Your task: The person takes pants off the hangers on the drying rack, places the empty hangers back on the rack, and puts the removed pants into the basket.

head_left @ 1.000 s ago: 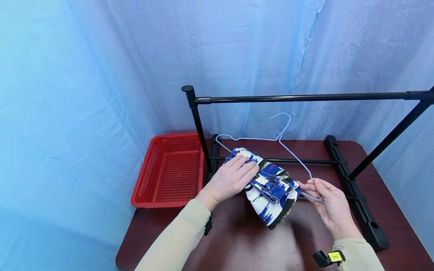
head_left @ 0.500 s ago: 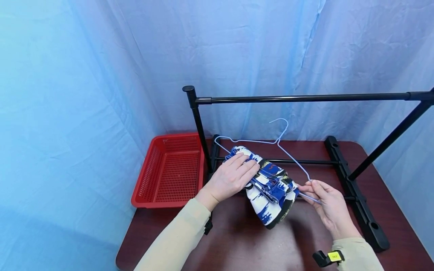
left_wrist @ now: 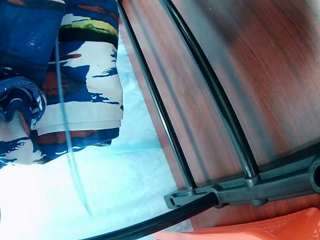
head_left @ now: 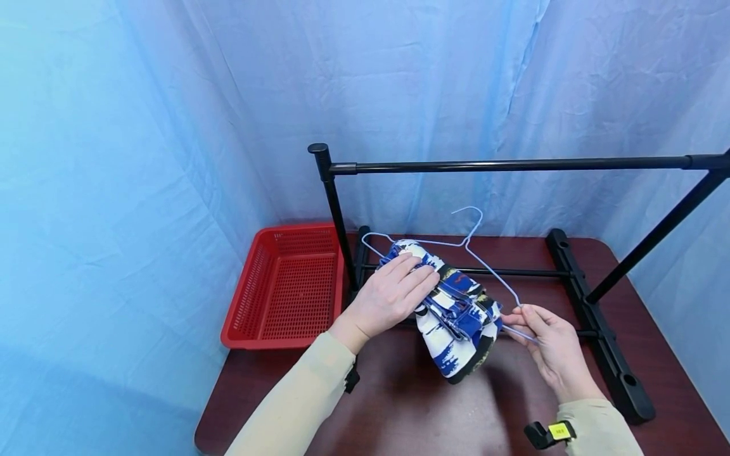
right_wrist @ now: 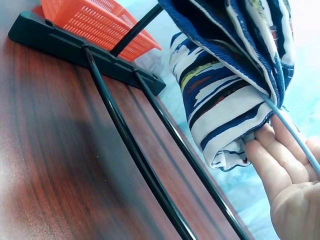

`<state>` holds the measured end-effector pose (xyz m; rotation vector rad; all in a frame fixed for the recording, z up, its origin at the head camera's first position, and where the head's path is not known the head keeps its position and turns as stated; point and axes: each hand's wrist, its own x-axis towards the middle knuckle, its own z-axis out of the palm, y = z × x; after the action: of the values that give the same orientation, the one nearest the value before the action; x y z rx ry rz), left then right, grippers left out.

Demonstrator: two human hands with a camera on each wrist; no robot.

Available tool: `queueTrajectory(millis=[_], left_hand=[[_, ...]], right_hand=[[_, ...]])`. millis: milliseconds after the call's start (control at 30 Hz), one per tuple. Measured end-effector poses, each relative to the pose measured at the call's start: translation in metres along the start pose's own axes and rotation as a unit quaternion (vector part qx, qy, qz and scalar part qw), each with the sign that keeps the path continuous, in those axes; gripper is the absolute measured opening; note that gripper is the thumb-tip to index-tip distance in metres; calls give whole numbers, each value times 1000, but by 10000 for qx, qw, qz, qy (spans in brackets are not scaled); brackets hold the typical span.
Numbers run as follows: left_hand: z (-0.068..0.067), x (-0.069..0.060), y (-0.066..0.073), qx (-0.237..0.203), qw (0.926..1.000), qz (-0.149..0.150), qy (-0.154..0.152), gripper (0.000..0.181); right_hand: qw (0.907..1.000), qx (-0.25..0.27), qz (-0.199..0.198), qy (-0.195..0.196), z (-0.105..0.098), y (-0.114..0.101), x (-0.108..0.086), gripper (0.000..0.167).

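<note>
- On the left of the dark-red wooden table [head_left: 410, 411], a red rectangular perforated plastic basket [head_left: 299, 291] is set beside the black metal rack [head_left: 513, 166], its floor exposed.
- Between the hands, a folded blue-and-white patterned cloth garment [head_left: 450, 329] is suspended, entered by the bar of a pale-blue wire hanger [head_left: 467, 241].
- It is covered by the left hand [head_left: 384, 304], fingers laid across; with the thumb hidden, gripping cannot be told.
- The hanger's right corner is pinched by the right hand [head_left: 552, 347].

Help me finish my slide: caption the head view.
Left hand on a patterned garment, right hand holding a pale-blue hanger; red basket at left.
</note>
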<state>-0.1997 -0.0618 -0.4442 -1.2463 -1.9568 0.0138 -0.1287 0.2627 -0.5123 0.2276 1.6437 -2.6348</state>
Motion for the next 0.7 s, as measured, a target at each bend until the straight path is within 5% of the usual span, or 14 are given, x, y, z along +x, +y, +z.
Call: queueTrajectory(millis=[700], left_hand=[[-11, 13, 1, -7, 9995, 148, 293, 39]], right_hand=[[9989, -368, 76, 294, 6, -1, -4, 17]])
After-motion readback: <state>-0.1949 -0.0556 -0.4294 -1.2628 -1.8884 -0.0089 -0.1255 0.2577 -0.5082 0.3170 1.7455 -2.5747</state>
